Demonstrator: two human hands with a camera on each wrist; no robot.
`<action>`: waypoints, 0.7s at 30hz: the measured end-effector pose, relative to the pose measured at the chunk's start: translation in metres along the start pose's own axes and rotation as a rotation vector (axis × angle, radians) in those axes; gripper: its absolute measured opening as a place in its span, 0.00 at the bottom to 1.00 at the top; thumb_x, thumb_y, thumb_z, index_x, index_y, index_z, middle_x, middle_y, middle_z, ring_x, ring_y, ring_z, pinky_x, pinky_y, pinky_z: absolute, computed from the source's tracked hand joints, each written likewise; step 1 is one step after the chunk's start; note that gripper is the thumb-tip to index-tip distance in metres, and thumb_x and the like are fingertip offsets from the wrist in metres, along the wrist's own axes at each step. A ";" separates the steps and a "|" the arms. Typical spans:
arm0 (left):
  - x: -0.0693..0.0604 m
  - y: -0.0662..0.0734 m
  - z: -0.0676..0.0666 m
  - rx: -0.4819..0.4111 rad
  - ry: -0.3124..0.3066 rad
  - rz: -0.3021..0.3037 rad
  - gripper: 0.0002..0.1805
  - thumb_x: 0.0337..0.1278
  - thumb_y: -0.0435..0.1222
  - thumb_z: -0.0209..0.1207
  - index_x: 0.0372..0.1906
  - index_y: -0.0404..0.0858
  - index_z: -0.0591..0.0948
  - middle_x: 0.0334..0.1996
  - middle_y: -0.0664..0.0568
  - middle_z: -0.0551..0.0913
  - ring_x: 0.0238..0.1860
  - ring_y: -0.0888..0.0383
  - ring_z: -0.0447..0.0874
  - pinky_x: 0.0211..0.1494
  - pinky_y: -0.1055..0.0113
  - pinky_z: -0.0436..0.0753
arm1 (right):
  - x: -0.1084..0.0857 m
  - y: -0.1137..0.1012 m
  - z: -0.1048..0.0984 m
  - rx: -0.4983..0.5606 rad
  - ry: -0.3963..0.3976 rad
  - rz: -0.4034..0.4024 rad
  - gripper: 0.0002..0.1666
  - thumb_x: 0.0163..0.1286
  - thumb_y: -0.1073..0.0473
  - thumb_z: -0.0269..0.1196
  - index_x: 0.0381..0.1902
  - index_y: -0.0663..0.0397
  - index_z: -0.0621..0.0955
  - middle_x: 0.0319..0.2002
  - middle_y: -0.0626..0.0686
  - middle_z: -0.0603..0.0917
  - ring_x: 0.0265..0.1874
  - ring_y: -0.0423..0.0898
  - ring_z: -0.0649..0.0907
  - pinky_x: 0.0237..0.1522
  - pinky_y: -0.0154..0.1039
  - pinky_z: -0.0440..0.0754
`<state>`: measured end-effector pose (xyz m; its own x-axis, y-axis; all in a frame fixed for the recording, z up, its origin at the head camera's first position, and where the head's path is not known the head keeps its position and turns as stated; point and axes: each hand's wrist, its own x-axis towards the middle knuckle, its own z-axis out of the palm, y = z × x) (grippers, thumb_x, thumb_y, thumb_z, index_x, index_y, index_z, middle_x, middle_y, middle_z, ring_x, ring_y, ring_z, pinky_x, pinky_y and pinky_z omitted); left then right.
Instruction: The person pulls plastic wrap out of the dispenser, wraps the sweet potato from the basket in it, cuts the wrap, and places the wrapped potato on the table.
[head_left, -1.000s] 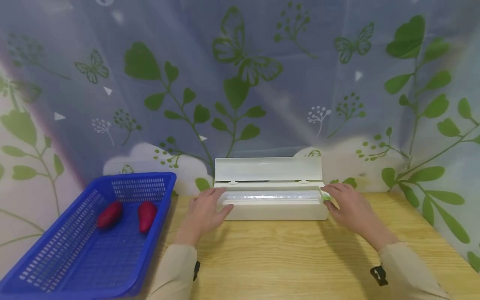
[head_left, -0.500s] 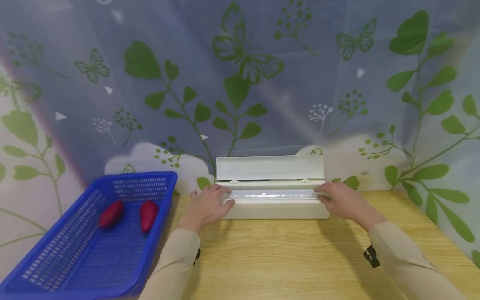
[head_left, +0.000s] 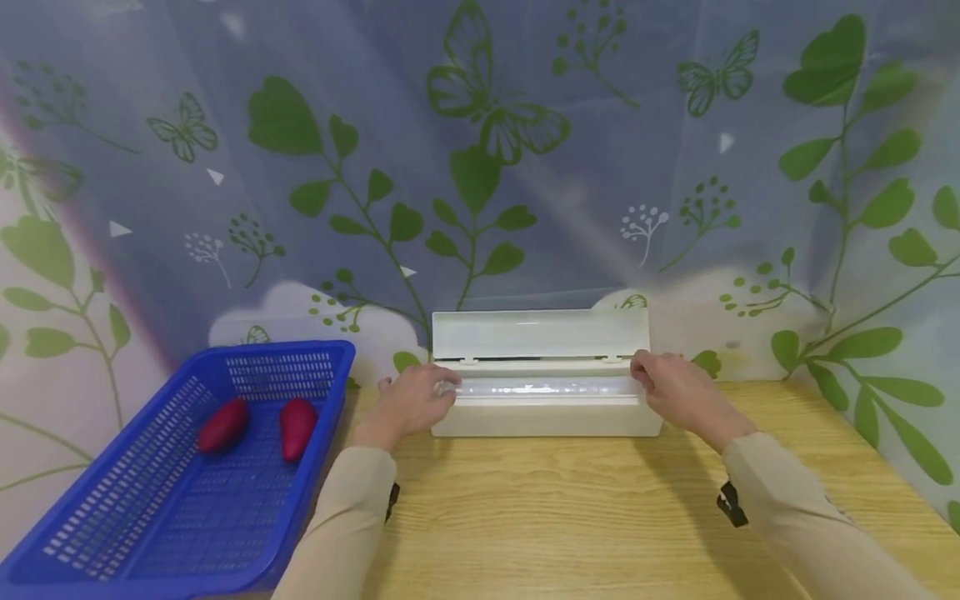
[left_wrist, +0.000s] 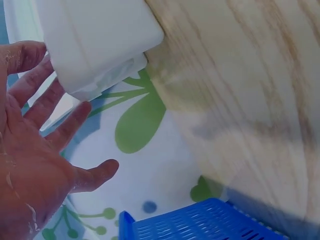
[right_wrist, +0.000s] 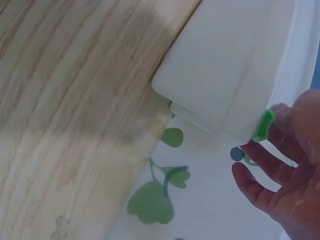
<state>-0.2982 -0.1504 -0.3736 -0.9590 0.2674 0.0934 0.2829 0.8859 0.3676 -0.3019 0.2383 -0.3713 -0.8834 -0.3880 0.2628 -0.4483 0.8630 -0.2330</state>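
A long white cling film dispenser [head_left: 547, 422] stands at the back of the table, its lid [head_left: 540, 335] raised. A shiny clear roll of cling film [head_left: 543, 388] lies inside. At the dispenser's left end my left hand [head_left: 407, 406] pinches the film's edge between thumb and forefinger; its other fingers spread loosely in the left wrist view. My right hand [head_left: 686, 393] pinches at the opposite end, slightly higher, with thumb and forefinger together. The thin film itself is hard to make out. Beside the right fingertips, a small green piece [right_wrist: 264, 126] sits on the dispenser's end.
To the left stands a blue plastic basket [head_left: 288, 523] holding two dark red, rounded objects, one [head_left: 223, 425] on the left and another [head_left: 297, 428] on the right. A printed cloth [head_left: 360, 108] with leaves and butterflies hangs behind the wooden table [head_left: 547, 517].
My right hand has moved left and up, from beside the dispenser's right end to above it. The left thumb has left the front edge and drawn in toward the forefinger.
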 end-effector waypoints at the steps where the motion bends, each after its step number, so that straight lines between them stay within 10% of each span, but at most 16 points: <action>1: 0.000 0.000 0.000 -0.010 0.004 -0.002 0.21 0.69 0.47 0.50 0.61 0.52 0.82 0.68 0.51 0.79 0.72 0.43 0.72 0.68 0.19 0.55 | 0.000 0.000 0.000 0.009 0.005 0.013 0.07 0.75 0.70 0.54 0.42 0.61 0.79 0.27 0.51 0.82 0.24 0.43 0.74 0.30 0.39 0.73; 21: 0.009 0.001 0.006 -0.204 0.133 -0.133 0.07 0.70 0.42 0.55 0.43 0.49 0.83 0.51 0.56 0.87 0.58 0.47 0.82 0.65 0.30 0.68 | -0.001 0.005 0.007 0.163 0.126 0.022 0.08 0.77 0.68 0.54 0.47 0.65 0.79 0.35 0.58 0.87 0.23 0.42 0.74 0.32 0.39 0.75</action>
<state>-0.3063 -0.1449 -0.3777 -0.9850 0.0895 0.1475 0.1579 0.8115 0.5626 -0.3041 0.2410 -0.3798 -0.8736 -0.3175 0.3688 -0.4546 0.8029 -0.3856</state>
